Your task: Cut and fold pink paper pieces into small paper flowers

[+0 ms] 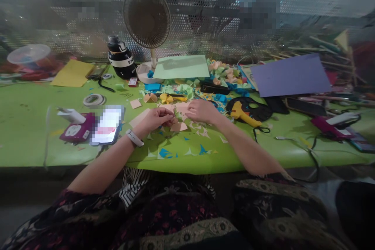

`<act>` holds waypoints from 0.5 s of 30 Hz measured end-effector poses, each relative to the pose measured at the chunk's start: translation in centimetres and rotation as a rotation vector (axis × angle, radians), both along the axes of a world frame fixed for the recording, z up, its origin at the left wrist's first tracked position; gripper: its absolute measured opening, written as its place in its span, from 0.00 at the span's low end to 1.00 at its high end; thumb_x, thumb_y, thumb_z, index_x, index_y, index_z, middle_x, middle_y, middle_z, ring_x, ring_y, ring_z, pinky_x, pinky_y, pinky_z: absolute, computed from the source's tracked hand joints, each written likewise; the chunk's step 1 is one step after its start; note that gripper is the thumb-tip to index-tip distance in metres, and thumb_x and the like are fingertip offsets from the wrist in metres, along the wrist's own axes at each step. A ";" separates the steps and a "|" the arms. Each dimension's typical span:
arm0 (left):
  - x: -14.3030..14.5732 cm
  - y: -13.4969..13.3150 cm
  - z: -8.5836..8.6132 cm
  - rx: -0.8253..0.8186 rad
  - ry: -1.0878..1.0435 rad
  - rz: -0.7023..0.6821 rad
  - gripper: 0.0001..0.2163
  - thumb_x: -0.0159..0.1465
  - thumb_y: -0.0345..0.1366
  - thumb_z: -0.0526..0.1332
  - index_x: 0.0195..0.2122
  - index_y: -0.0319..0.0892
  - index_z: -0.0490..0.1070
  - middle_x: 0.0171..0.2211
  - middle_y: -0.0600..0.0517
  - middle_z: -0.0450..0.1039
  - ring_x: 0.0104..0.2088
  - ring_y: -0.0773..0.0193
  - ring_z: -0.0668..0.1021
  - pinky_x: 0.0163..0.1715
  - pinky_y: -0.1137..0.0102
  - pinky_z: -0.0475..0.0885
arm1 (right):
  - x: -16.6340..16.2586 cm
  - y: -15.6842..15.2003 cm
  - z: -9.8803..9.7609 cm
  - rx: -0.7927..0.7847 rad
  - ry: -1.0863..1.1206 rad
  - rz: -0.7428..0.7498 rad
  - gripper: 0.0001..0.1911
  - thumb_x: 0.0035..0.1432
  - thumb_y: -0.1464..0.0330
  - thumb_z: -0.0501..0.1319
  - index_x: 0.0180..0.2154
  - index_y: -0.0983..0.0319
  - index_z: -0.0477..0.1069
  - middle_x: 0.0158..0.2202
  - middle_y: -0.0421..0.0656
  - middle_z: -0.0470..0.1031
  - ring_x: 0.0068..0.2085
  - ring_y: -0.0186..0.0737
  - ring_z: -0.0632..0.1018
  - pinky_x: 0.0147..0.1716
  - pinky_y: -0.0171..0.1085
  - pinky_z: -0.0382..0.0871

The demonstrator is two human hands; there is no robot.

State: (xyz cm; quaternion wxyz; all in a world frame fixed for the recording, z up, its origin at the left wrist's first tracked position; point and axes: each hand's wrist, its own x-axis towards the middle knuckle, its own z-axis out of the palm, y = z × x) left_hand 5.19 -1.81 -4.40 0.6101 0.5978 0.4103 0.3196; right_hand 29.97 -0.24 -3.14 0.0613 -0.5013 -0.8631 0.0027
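My left hand, with a white watch on its wrist, is closed in a pinch at a small peach paper piece with a rounded edge. Just to the right, my right hand has its fingers curled down over peach paper. Whatever lies under those fingertips is hidden. Beyond the hands sit a folded yellow paper flower and a folded peach paper shape. Small paper scraps lie scattered below and around my right hand.
A phone and a purple device stand at left. Behind are a black bottle, a fan and a pale green sheet. At right lie a yellow glue gun, its cable, and a purple sheet.
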 end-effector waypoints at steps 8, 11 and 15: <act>0.1 -0.2 0.1 0.002 0.037 0.009 0.07 0.59 0.39 0.71 0.35 0.42 0.79 0.30 0.46 0.82 0.25 0.67 0.79 0.26 0.73 0.73 | -0.5 -0.6 0.4 0.031 -0.110 -0.009 0.17 0.62 0.60 0.58 0.42 0.65 0.79 0.45 0.51 0.80 0.45 0.49 0.77 0.38 0.41 0.65; 0.1 -0.1 0.1 0.004 0.023 0.010 0.08 0.58 0.39 0.72 0.35 0.41 0.79 0.29 0.46 0.81 0.25 0.67 0.79 0.25 0.74 0.72 | -0.5 -0.6 0.5 0.021 -0.101 0.004 0.16 0.63 0.63 0.56 0.40 0.64 0.80 0.44 0.51 0.81 0.45 0.48 0.77 0.36 0.40 0.64; 0.0 -0.1 0.0 -0.002 0.014 0.015 0.08 0.57 0.38 0.72 0.35 0.41 0.79 0.29 0.47 0.81 0.24 0.67 0.79 0.25 0.74 0.73 | -0.4 -0.4 0.1 0.037 -0.080 0.021 0.16 0.64 0.67 0.53 0.37 0.63 0.80 0.43 0.49 0.81 0.45 0.46 0.77 0.38 0.40 0.64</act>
